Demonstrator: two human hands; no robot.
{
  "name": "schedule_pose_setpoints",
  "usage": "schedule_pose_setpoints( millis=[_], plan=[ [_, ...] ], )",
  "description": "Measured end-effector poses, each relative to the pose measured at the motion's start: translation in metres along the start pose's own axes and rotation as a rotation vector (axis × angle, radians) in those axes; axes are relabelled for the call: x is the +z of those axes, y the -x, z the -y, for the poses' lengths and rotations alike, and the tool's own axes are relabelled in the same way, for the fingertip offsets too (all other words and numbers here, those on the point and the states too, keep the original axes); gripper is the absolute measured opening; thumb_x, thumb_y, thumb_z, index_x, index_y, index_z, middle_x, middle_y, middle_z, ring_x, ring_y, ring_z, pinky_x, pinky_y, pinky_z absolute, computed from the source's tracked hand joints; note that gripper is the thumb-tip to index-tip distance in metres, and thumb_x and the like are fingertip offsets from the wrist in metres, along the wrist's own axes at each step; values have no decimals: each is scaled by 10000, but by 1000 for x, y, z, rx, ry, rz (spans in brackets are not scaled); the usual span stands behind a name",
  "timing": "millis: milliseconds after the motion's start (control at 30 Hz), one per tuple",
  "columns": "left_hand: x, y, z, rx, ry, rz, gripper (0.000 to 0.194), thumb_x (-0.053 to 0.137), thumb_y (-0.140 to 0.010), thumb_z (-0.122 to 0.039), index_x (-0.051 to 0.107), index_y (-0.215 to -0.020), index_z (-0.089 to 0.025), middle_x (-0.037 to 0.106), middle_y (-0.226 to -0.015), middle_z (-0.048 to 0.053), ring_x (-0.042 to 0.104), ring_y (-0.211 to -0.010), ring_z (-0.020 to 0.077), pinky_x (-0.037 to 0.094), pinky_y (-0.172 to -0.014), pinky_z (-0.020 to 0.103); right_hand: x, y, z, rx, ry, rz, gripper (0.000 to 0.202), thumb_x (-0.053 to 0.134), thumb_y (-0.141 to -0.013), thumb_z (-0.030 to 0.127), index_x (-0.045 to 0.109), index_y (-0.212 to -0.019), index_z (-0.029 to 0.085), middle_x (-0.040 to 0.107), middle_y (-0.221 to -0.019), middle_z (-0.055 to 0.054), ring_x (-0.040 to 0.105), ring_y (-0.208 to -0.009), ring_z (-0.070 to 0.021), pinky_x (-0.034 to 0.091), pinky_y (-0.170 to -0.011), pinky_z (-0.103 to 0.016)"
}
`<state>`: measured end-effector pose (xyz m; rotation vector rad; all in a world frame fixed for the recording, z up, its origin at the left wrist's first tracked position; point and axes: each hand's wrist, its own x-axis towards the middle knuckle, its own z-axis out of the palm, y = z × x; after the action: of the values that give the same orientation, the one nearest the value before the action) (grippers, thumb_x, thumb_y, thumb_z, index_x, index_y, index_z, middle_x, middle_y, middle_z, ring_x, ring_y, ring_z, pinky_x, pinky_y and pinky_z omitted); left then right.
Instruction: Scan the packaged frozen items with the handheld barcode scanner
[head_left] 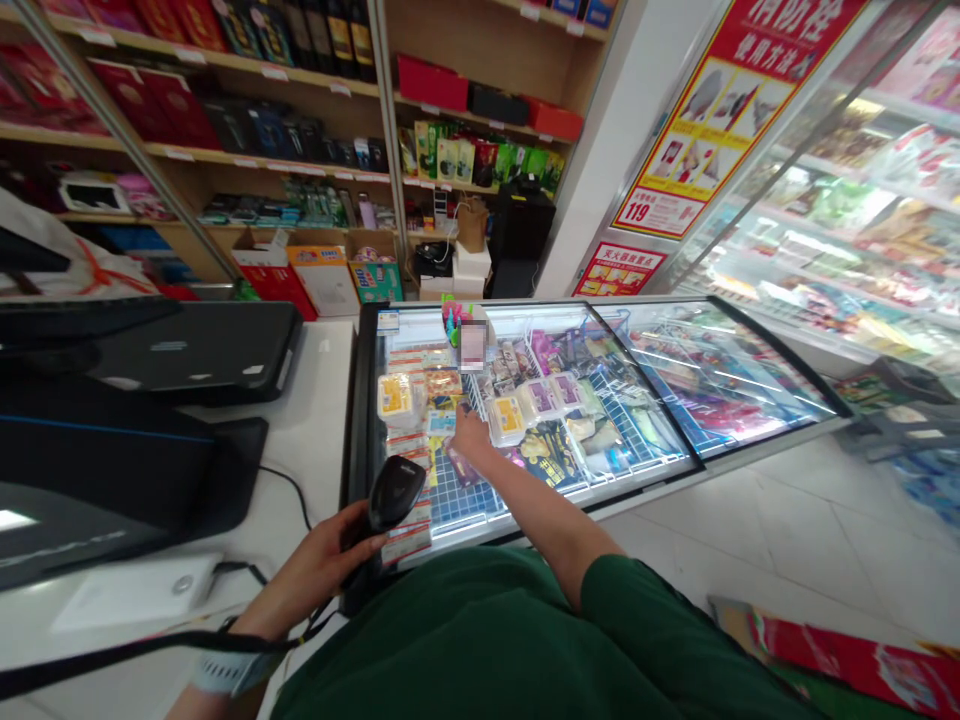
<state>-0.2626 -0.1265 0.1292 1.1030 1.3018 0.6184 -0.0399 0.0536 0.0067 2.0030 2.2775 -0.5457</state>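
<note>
My left hand (334, 555) grips a black handheld scanner (397, 492) over the near left corner of a glass-topped freezer (637, 490). Further right, my right hand (471, 437) reaches over the freezer among packaged goods; its fingertips are small and partly hidden, so what they hold, if anything, cannot be made out. Beside it lie a tub with a yellow label (507, 416) and a dark packet with yellow print (551, 452). Another yellow-labelled tub (395, 396) sits at the freezer's left side. Purple-labelled tubs (540, 396) are to the right.
A white counter (319, 420) at left carries black checkout equipment (150, 360), a white box (139, 592) and cables. Stocked shelves (270, 75) and open cartons (322, 275) stand behind. A pillar with red signs (675, 140) rises behind the freezer; a red package (847, 655) is at lower right.
</note>
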Motion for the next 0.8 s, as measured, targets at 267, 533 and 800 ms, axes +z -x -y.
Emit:
schedule_pose_setpoints(
  millis=[267,533,800],
  plan=[
    [-1,0,4,19,2,35,593,753,-697,-516,648,-1182,-193,704,-1214,81,617,-1173,304,466,-1039,400,4,12,1,64,-32,-52,622,745,-739,309,500,-1288,146,554,-1254,-183,607,-1073,-302,503,-855,-361],
    [3,1,3,26,-37,10,605,740,-710,-522,634,-1200,-182,696,-1226,100,608,-1184,309,452,-1044,422,17,49,8,114,-115,-109,567,659,-801,456,486,-1241,143,515,-1277,-174,589,-1090,-271,521,-862,-357],
    [9,5,-3,35,-11,45,592,767,-670,-521,663,-1146,-185,722,-1167,88,633,-1142,318,492,-1002,410,31,44,28,174,-191,-171,886,695,-652,712,487,-1246,90,535,-1252,-250,547,-1135,-351,501,-892,-457]
  ],
)
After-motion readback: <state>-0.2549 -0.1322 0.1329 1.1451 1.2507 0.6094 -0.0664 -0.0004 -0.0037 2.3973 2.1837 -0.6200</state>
